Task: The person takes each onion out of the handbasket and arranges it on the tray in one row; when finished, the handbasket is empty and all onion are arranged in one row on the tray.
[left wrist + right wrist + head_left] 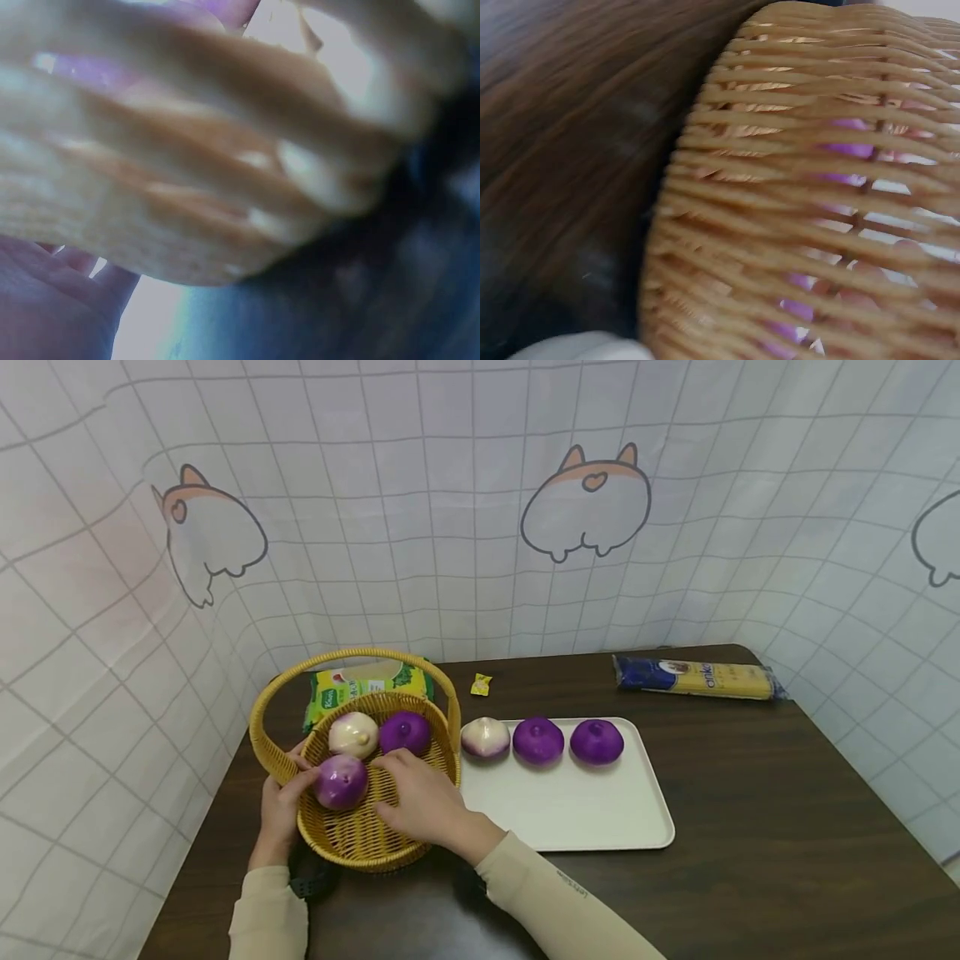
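My left hand (281, 806) grips the left side of a yellow wicker basket (360, 856), its thumb over the rim next to a glossy purple-and-white onion (341, 782). Farther back in the basket lie a mostly white onion (354, 735) and a deep purple onion (405, 732). My right hand (427, 802) reaches over the basket's right rim, thumb and fingers apart, with fingertips close to the deep purple onion and nothing visible between them. Basket weave (187, 187) fills much of the left wrist view, with part of the left hand (52, 307) below. Wicker wall (780, 172) dominates the right wrist view.
A white tray (577, 814) right of the basket carries a white onion (485, 739) and two purple onions (537, 742) along its back edge. Behind the basket lies a green-yellow packet (360, 685), with a small yellow sachet (481, 685) nearby. A pasta packet (697, 678) lies back right.
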`<action>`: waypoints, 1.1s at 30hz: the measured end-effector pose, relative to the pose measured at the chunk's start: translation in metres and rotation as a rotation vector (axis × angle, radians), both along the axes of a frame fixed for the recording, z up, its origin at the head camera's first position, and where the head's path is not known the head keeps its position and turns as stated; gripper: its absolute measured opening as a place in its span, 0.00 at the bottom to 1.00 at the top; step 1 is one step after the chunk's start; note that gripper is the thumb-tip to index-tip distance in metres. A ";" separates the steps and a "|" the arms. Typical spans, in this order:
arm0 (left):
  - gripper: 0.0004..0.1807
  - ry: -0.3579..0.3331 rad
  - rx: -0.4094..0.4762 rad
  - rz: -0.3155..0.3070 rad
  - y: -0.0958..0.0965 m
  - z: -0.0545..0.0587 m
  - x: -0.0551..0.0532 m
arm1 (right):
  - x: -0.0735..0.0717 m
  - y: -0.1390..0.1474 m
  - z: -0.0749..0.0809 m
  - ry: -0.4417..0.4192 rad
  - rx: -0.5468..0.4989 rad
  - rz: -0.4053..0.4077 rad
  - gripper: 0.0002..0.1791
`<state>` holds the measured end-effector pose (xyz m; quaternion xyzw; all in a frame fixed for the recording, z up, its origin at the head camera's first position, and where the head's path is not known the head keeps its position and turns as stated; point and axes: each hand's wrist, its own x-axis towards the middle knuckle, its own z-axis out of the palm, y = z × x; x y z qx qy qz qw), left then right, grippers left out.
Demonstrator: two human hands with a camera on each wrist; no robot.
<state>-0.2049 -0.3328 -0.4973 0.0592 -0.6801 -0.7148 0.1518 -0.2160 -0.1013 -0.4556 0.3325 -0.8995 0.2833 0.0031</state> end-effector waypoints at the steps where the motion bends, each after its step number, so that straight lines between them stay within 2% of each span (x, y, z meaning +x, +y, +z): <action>1: 0.09 -0.002 0.003 0.001 0.000 0.000 0.000 | 0.000 -0.003 0.001 -0.019 -0.009 0.012 0.31; 7: 0.09 -0.030 -0.001 -0.019 -0.002 -0.003 0.002 | -0.004 -0.020 0.003 -0.151 -0.082 0.043 0.36; 12: 0.10 -0.038 0.006 -0.023 -0.001 -0.004 0.004 | -0.006 -0.033 0.001 -0.224 -0.114 0.039 0.40; 21: 0.11 -0.022 -0.002 -0.029 -0.001 -0.002 0.001 | -0.015 -0.042 -0.003 -0.222 -0.059 0.009 0.44; 28: 0.17 -0.037 -0.019 -0.030 -0.001 0.000 0.000 | -0.016 -0.043 -0.007 -0.205 0.008 0.077 0.45; 33: 0.15 -0.034 -0.028 -0.031 -0.002 -0.001 0.001 | -0.013 -0.044 -0.012 -0.174 0.058 0.114 0.41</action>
